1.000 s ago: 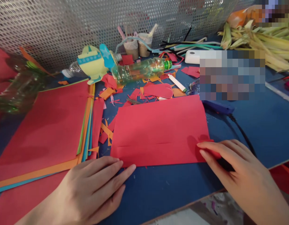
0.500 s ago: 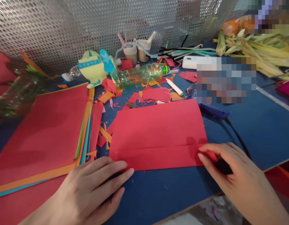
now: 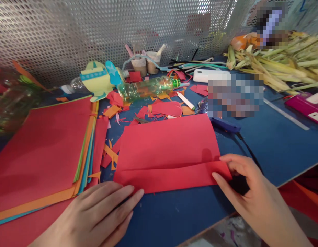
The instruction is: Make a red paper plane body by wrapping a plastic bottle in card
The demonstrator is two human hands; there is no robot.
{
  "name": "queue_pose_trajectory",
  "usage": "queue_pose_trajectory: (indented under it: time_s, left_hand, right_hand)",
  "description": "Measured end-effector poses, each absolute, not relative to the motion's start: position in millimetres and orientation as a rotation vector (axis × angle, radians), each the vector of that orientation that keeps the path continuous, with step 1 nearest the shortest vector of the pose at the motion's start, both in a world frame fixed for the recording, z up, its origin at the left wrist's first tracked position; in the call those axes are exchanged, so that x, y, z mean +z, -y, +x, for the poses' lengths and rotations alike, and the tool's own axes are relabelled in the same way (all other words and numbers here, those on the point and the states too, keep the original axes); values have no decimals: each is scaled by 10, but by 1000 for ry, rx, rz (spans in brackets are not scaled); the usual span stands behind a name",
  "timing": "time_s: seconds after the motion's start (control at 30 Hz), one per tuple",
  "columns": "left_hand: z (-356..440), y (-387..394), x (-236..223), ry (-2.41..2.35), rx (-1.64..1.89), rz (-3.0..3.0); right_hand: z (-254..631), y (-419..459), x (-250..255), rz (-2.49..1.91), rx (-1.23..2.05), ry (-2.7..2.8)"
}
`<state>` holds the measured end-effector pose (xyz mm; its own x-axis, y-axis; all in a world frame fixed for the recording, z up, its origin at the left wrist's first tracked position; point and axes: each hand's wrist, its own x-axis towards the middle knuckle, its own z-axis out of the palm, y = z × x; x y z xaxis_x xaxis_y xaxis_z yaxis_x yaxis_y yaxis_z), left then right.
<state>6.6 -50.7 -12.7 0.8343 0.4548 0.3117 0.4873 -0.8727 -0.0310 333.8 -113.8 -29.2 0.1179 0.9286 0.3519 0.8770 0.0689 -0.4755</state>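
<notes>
Your red sheet (image 3: 164, 144) lies in front of you on the blue table (image 3: 164, 219), between the stack of coloured paper (image 3: 45, 140) and the blue tool (image 3: 226, 126). It is plain, matt and evenly red, wider than deep, with a band folded over along the near side. That folded band (image 3: 179, 178) is narrow toward your left and deeper toward your right, its upper edge casting a thin dark line. Your left hand (image 3: 97, 212) lies spread, fingertips on the near left corner. Your right hand (image 3: 251, 185) has thumb and forefinger apart at the band's right end; whether they pinch it, I cannot tell.
</notes>
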Motion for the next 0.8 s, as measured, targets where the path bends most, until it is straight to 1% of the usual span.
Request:
queue_pose_trajectory:
  time_s: [0.13,0.27,0.4,0.57,0.8]
  left_hand:
    - [98,467,-105,679,-458,-2913]
    - [153,456,-60,713,-481,-2925]
    - [155,467,-39,657,-402,-2947]
    - [133,474,-54,755,-384,-2961]
    - [114,396,-60,577,-353,-2985]
  right_hand:
    - [3343,1124,-302,-1799,92,1766]
    - [3346,1122,-298,-1807,88,1784]
    - [3343,1124,-267,-1829,59,1805]
    - [3324,1112,-255,-1850,7,1811]
    - [3316,1099,-281,-1840,17,1783]
